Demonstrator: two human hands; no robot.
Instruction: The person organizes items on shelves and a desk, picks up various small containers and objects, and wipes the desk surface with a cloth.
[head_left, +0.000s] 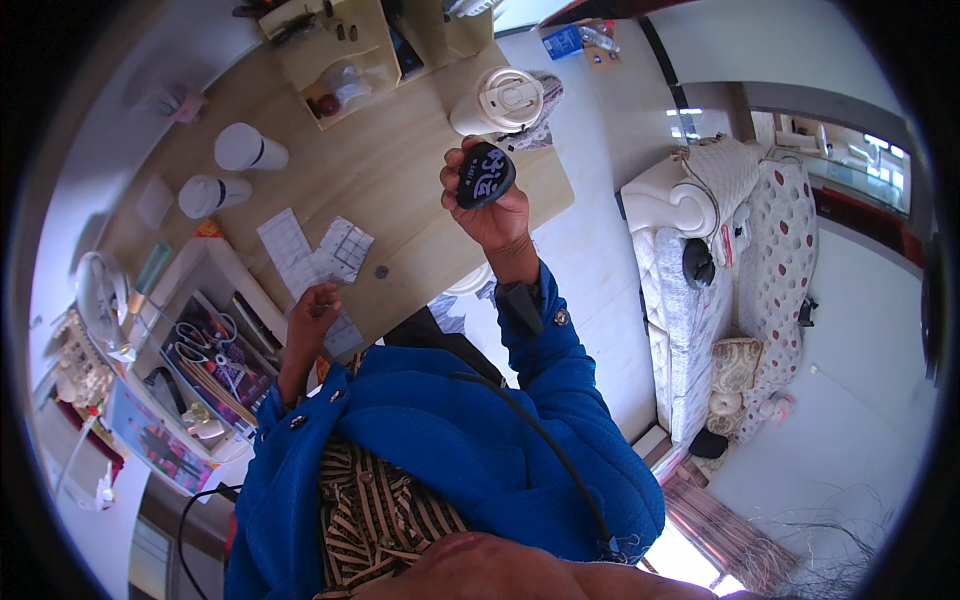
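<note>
My right hand (491, 214) holds a smooth black stone (486, 175) with pale painted writing, raised over the right part of the wooden table (420, 225). Close beyond the stone stands a cream lidded tumbler (501, 101). My left hand (315, 311) rests by the table's near edge, fingers slightly curled, with nothing seen in it. Beside its fingertips lie a folded printed paper (343, 249) and a grid-lined paper strip (287, 247); another paper (343, 335) lies partly behind the hand. A small dark round object (382, 271) is on the table to the right of the papers.
Two white cups (250, 148) (215, 195) stand at the table's left. Nearer is a white tray (262, 315) with scissors (212, 343) and pens. A cardboard organizer (352, 79) stands at the far edge. A covered sofa (682, 315) is to the right.
</note>
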